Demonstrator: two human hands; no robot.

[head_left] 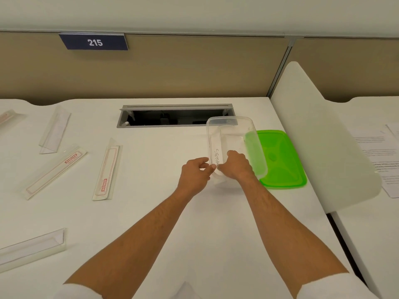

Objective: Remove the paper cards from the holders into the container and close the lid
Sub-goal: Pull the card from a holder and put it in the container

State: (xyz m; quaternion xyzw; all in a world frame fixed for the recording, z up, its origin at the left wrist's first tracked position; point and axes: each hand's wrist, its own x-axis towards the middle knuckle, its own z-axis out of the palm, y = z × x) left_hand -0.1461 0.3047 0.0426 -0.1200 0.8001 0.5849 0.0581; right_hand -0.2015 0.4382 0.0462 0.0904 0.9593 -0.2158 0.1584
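A clear plastic container [230,118] stands open on the white desk, with its green lid [285,160] lying flat at its right side. Inside, along the left wall, lies a white paper card [216,155] handwritten "SIGMA". My right hand [236,165] reaches over the container's near end, fingers closed on the card's near end. My left hand [195,175] pinches the container's near-left rim. On the left lie clear triangular holders; two [55,171] [107,171] hold red-printed cards.
More clear holders lie at the left [55,131], far left [6,117] and near left [32,248]. A cable slot [172,117] opens behind the container. A white divider panel [319,134] stands on the right, with printed papers [382,160] beyond it.
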